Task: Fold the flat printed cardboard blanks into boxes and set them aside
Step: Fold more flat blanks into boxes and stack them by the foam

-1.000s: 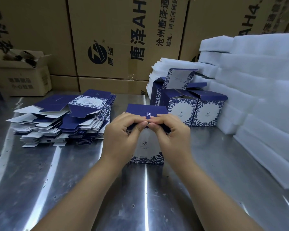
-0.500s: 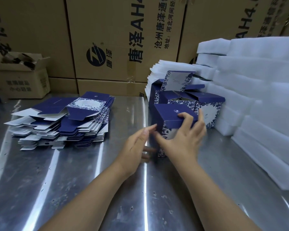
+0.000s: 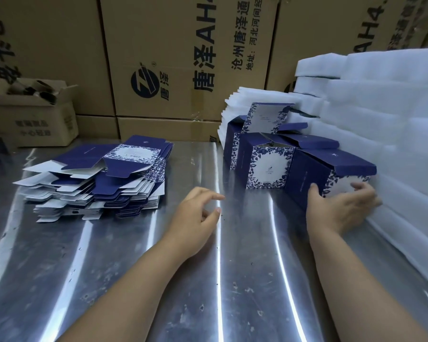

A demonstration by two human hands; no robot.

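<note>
Across the steel table (image 3: pixel 232 280) the newly folded box (image 3: pixel 314 178) now stands far right, against the white foam sheets (image 3: pixel 393 119) and just beside the finished boxes (image 3: pixel 265 166); half a second ago it was at centre. Setting aside looks nearly done. The next move likely calls for a fresh piece from the stack of flat blanks (image 3: pixel 104 178) at left. The right hand (image 3: pixel 341 208) grips the box's near corner. The left hand (image 3: pixel 195 215) has let go and hangs loosely curled, empty.
</note>
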